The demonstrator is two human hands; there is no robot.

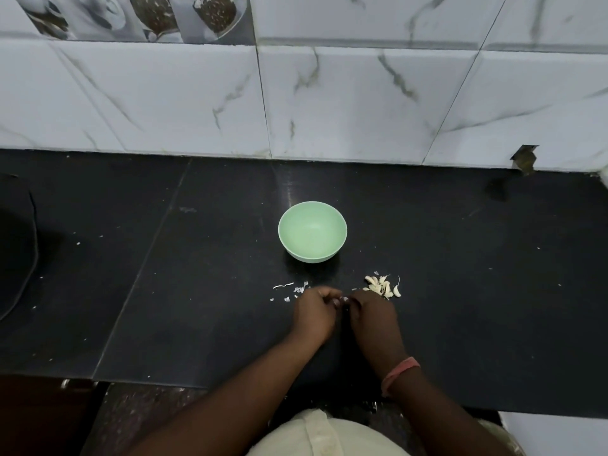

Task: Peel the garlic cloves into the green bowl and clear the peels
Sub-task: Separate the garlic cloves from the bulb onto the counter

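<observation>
Both hands meet low on the black counter: the left hand and right hand curl fingertips together on something small and pale, apparently 1 garlic clove, too tiny to confirm. Just right of the grip lies the pile of garlic cloves; just left, scattered peels. Beyond the grip, the green bowl looks empty, so peeling seems barely begun. Open counter surrounds the grip; its front edge lies near the wrists.
</observation>
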